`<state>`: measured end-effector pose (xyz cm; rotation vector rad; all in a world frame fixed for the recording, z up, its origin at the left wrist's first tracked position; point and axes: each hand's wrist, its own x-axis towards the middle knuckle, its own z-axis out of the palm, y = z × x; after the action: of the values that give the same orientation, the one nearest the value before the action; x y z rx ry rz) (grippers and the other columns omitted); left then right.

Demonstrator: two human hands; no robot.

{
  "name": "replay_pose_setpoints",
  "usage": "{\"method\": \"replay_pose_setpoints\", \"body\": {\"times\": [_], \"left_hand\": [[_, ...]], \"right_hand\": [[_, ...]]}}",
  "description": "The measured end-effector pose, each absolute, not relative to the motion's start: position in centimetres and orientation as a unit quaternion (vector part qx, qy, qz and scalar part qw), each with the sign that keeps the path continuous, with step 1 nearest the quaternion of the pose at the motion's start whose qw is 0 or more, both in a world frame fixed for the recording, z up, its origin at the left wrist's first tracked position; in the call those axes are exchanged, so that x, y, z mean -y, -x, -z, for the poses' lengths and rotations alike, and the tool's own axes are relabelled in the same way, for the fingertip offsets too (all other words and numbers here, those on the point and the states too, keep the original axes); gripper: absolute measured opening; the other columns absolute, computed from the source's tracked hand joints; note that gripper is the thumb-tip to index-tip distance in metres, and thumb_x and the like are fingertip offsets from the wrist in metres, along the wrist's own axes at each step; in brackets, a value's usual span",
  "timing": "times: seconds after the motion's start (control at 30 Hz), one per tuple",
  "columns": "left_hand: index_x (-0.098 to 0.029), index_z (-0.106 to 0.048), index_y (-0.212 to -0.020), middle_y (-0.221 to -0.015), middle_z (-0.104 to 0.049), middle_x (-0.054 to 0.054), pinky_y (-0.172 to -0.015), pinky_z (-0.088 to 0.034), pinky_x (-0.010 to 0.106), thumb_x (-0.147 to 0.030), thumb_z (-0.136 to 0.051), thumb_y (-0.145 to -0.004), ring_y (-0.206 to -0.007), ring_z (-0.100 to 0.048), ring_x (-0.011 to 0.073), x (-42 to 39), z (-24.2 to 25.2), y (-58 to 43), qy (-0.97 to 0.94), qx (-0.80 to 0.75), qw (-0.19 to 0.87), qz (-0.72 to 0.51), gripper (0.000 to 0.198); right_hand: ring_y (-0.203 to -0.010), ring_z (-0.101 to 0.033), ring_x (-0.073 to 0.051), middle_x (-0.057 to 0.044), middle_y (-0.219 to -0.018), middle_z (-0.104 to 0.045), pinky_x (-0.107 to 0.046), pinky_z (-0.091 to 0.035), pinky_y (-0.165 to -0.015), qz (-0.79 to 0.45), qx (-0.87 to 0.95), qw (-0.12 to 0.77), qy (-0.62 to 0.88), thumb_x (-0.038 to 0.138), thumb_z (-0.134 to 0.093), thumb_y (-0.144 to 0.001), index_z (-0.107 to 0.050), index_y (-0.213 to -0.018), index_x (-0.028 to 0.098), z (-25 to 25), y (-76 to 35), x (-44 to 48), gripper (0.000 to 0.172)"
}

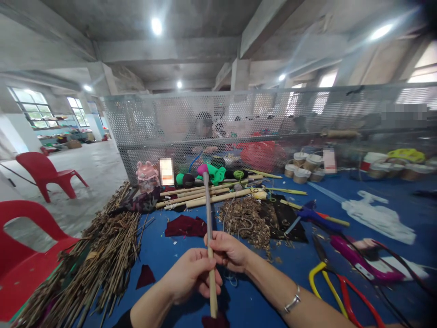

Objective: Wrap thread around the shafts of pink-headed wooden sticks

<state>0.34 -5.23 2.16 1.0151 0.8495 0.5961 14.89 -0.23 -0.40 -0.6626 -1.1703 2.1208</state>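
A long, slim wooden stick point(208, 214) stands up in front of me, pale at its lower end and greyish towards the top. Its upper end overlaps a magenta ball point(202, 169); whether the two are joined I cannot tell. Low on the shaft, my left hand point(193, 275) is closed round it, thumb on top. Just above, my right hand point(228, 251) pinches the same stick between thumb and fingers. Dark red cloth point(215, 321) lies at the stick's lower end, and another dark red cloth piece point(185, 226) is on the blue table point(254, 296) beyond my hands.
Thin twigs point(102, 255) pile up on the left. Behind lie pale sticks point(194, 197) and a heap of brown chips point(244, 221). To the right are yellow-handled pliers point(317, 273), red-handled pliers point(358, 296) and a purple tool point(367, 262). A perforated metal screen point(153, 118) borders the back.
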Motion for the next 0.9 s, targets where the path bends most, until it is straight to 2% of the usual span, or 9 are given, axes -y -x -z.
{"method": "replay_pose_setpoints", "body": {"times": [0.07, 0.2, 0.27, 0.4, 0.47, 0.57, 0.67, 0.8, 0.9], "left_hand": [[-0.015, -0.048, -0.081, -0.057, -0.059, 0.003, -0.035, -0.036, 0.017, -0.048, -0.057, -0.068, -0.042, -0.054, 0.0111, 5.1, -1.8, -0.4, -0.481, -0.431, 0.717, -0.262, 0.037], [-0.015, -0.045, -0.063, -0.046, -0.051, -0.002, -0.034, -0.033, 0.017, -0.053, -0.063, -0.061, -0.033, -0.042, 0.0059, 4.6, -0.9, -0.7, -0.535, -0.497, 0.619, -0.287, 0.042], [-0.013, -0.048, -0.066, -0.050, -0.054, 0.000, -0.036, -0.035, 0.016, -0.051, -0.063, -0.062, -0.037, -0.047, 0.0063, 4.6, -0.9, -0.7, -0.514, -0.466, 0.658, -0.294, 0.041], [-0.013, -0.052, -0.085, -0.063, -0.061, 0.004, -0.040, -0.039, 0.016, -0.046, -0.059, -0.068, -0.049, -0.057, 0.0102, 4.9, -1.5, -0.7, -0.438, -0.385, 0.756, -0.297, 0.038], [-0.013, -0.052, -0.086, -0.061, -0.061, 0.004, -0.038, -0.038, 0.016, -0.048, -0.058, -0.068, -0.047, -0.057, 0.0108, 4.9, -1.6, -0.8, -0.436, -0.400, 0.752, -0.290, 0.039], [-0.013, -0.049, -0.073, -0.051, -0.057, 0.001, -0.034, -0.033, 0.015, -0.051, -0.061, -0.063, -0.037, -0.049, 0.0078, 4.7, -1.4, -0.9, -0.473, -0.465, 0.685, -0.303, 0.041], [-0.013, -0.046, -0.064, -0.046, -0.054, 0.000, -0.035, -0.032, 0.015, -0.052, -0.064, -0.059, -0.034, -0.044, 0.0056, 4.7, -1.4, -0.8, -0.506, -0.469, 0.647, -0.326, 0.043], [-0.012, -0.051, -0.071, -0.058, -0.060, 0.004, -0.040, -0.037, 0.016, -0.047, -0.064, -0.062, -0.043, -0.052, 0.0074, 5.0, -1.8, -0.7, -0.484, -0.403, 0.714, -0.308, 0.038], [-0.013, -0.053, -0.076, -0.060, -0.059, 0.004, -0.038, -0.036, 0.016, -0.047, -0.060, -0.065, -0.043, -0.052, 0.0082, 5.0, -1.7, -0.9, -0.461, -0.416, 0.725, -0.299, 0.037]], "right_hand": [[-0.030, -0.026, -0.001, 0.007, -0.045, -0.047, -0.017, -0.006, -0.030, -0.785, 0.456, 0.311, 0.281, 0.037, -0.070, -0.063, -0.045, -0.072, 0.015, 0.6, -14.9, 0.3, 0.034], [-0.029, -0.016, 0.000, 0.010, -0.041, -0.039, -0.018, -0.004, -0.029, -0.764, 0.470, 0.289, 0.335, 0.037, -0.070, -0.062, -0.044, -0.069, 0.016, 0.8, -14.9, 0.1, 0.034], [-0.030, -0.016, 0.000, 0.010, -0.043, -0.040, -0.017, -0.004, -0.029, -0.775, 0.464, 0.285, 0.321, 0.038, -0.069, -0.064, -0.044, -0.071, 0.016, 0.6, -15.1, 0.0, 0.034], [-0.031, -0.022, 0.001, 0.007, -0.049, -0.047, -0.017, -0.004, -0.031, -0.796, 0.462, 0.276, 0.275, 0.039, -0.067, -0.067, -0.046, -0.077, 0.015, 0.4, -15.2, -0.1, 0.034], [-0.031, -0.022, 0.000, 0.008, -0.048, -0.045, -0.017, -0.004, -0.031, -0.792, 0.461, 0.289, 0.276, 0.040, -0.067, -0.067, -0.044, -0.076, 0.015, 0.6, -15.0, -0.2, 0.034], [-0.032, -0.014, 0.000, 0.012, -0.044, -0.034, -0.016, -0.001, -0.031, -0.792, 0.435, 0.318, 0.286, 0.039, -0.069, -0.066, -0.040, -0.074, 0.017, 1.0, -14.8, -0.3, 0.036], [-0.033, -0.011, 0.000, 0.013, -0.043, -0.029, -0.016, -0.001, -0.032, -0.803, 0.425, 0.311, 0.278, 0.038, -0.069, -0.066, -0.040, -0.075, 0.018, 0.9, -14.9, -0.4, 0.036], [-0.033, -0.014, 0.000, 0.012, -0.042, -0.031, -0.016, -0.002, -0.032, -0.822, 0.427, 0.279, 0.255, 0.040, -0.069, -0.065, -0.045, -0.079, 0.016, 0.4, -15.1, -0.1, 0.037], [-0.031, -0.017, 0.000, 0.011, -0.042, -0.037, -0.017, -0.002, -0.031, -0.800, 0.431, 0.314, 0.276, 0.043, -0.069, -0.064, -0.043, -0.075, 0.016, 0.7, -14.5, 0.2, 0.039]]}}
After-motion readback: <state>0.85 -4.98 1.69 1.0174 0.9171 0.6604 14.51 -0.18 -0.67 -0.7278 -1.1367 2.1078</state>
